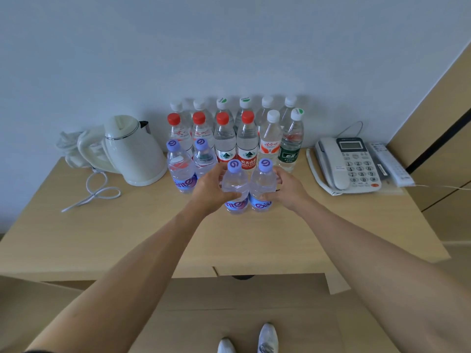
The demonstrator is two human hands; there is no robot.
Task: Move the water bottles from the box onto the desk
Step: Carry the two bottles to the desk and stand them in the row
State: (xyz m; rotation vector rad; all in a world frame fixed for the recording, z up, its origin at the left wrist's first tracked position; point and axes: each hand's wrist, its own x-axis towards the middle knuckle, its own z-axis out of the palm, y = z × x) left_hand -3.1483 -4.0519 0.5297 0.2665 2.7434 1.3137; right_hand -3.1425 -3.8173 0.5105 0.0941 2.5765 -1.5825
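Set both purple-capped bottles down upright, bases flat on the desk (127, 225), in line with the two matching bottles (190, 166) to their left, then release only once both stand steady. Keep them clear of the red-capped row (224, 138) behind to avoid toppling it. The left hand (209, 189) curls round the left purple-capped bottle (235, 187); the right hand (286, 189) curls round the right purple-capped bottle (262, 186). The two bottles touch, pressed side by side between the hands, apparently at or just above the desk surface. The cardboard box (244, 314) lies below, near the person's feet.
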